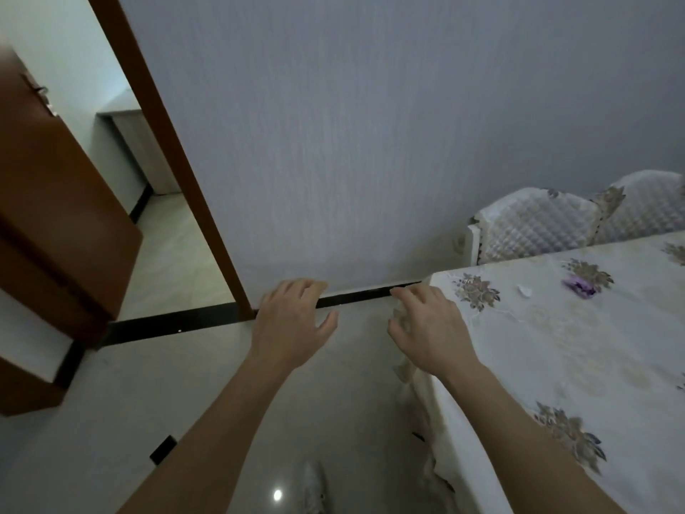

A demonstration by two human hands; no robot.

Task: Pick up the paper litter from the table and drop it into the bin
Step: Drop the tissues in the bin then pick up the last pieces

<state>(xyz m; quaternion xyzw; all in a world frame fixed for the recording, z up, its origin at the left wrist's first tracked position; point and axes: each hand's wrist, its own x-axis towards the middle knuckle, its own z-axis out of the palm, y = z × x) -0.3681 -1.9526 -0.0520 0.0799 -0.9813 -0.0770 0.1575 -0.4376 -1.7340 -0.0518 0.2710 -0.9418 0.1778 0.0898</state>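
Observation:
A small white scrap of paper (524,290) lies on the table (556,365), which wears a cream floral cloth. Just right of the scrap sits a crumpled purple piece of litter (579,286). My left hand (291,326) hovers over the floor, left of the table, fingers spread and empty. At the table's near-left corner floats my right hand (426,328), fingers apart, holding nothing, well short of the scrap. No bin shows in this view.
Two quilted white chairs (533,224) stand behind the table against the grey wall. A brown door frame (178,157) and an open brown door (55,202) lead to another room on the left. Pale tiled floor (185,395) lies below my arms.

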